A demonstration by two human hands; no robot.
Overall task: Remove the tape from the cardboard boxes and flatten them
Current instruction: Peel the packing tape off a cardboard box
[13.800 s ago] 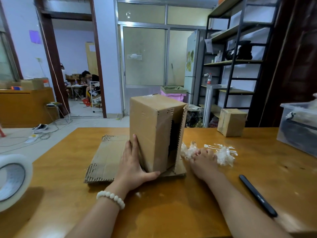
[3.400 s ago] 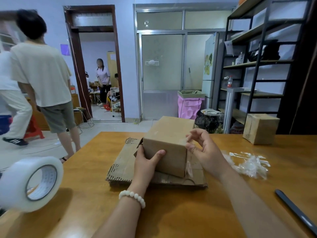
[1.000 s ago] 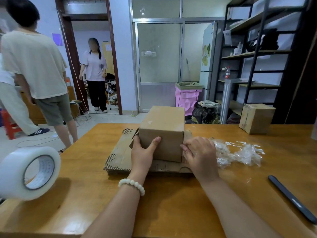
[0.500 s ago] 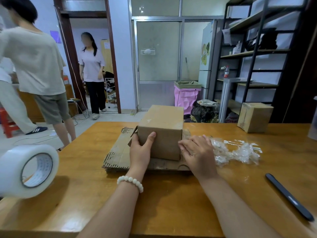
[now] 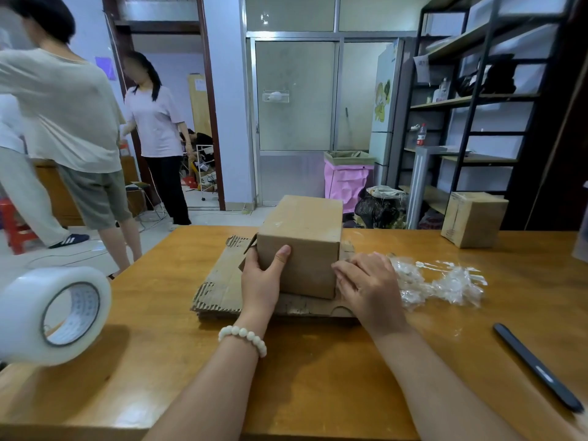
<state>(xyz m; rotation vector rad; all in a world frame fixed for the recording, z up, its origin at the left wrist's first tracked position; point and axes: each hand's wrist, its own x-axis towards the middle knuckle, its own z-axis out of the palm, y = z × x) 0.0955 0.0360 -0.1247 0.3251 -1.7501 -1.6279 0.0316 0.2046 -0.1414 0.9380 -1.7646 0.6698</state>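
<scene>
Your left hand grips the near left corner of the cardboard box, thumb on its front face. Your right hand lies against the box's lower right edge; cannot tell whether its fingers pinch anything. Box sits on flattened cardboard on the table, crumpled tape just right

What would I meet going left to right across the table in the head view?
In order: roll of clear tape → left hand → cardboard box → right hand → crumpled clear tape → black pen.
</scene>
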